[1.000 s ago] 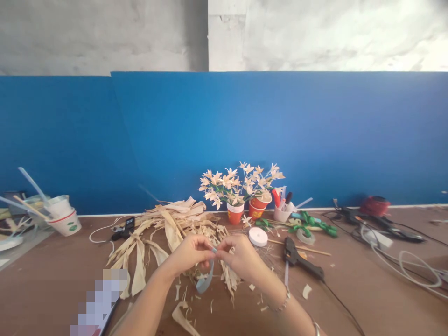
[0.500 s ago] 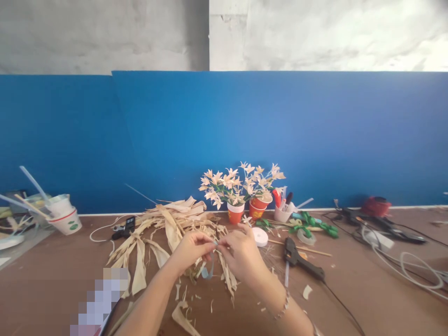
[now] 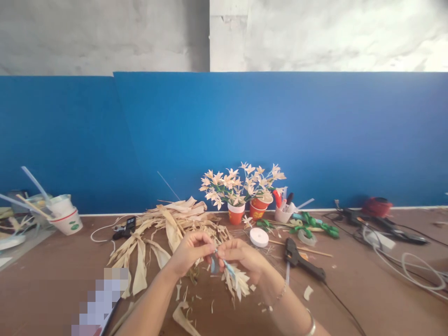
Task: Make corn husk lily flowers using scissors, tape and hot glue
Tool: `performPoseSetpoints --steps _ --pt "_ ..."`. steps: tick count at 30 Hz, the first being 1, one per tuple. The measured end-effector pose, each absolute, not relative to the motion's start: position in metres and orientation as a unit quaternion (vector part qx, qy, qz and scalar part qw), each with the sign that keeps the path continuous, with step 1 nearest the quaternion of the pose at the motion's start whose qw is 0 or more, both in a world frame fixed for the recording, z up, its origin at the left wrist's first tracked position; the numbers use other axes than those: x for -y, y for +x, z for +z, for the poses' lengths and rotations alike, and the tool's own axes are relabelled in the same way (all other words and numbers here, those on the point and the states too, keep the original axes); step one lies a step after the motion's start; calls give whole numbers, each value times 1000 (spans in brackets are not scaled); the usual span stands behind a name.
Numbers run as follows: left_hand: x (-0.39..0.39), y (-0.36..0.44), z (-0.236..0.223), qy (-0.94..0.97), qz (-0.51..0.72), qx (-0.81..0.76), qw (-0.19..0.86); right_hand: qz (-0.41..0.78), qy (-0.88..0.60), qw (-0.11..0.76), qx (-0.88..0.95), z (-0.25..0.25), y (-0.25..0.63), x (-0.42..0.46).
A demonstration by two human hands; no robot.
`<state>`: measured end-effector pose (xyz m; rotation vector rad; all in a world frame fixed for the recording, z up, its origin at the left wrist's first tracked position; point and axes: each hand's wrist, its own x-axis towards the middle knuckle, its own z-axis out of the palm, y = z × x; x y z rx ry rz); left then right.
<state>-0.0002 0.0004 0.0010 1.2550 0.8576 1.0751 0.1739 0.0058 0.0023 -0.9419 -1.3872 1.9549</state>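
Observation:
My left hand [image 3: 189, 252] and my right hand [image 3: 245, 259] meet above a pile of dried corn husks [image 3: 168, 228] on the brown table. Both pinch a thin pale blue strip [image 3: 214, 265] that hangs in a short loop between them. My right hand also grips a small husk flower [image 3: 238, 283] whose petals fan out below the palm. A thin wire [image 3: 168, 185] sticks up to the left behind my left hand.
Husk flowers stand in red cups [image 3: 235, 213] against the blue board. A white tape roll [image 3: 258, 237], a black glue gun [image 3: 300, 260], green ribbon [image 3: 315, 225], cables [image 3: 402, 261] and a white cup with sticks [image 3: 65, 219] lie around.
The blue strip's hanging loop has grown shorter between my fingers. My right hand has turned palm-up and lowered, and the husk flower now shows below it.

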Motion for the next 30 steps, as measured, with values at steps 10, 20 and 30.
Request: performPoseSetpoints --steps 10,20,30 --pt "-6 3 -6 541 478 -452 525 139 -484 405 763 -1 159 8" --pt "-4 -3 -4 539 465 -363 601 750 -365 290 470 5 169 -1" --pt "-5 5 -6 555 451 -450 535 282 -513 386 713 0 162 4"
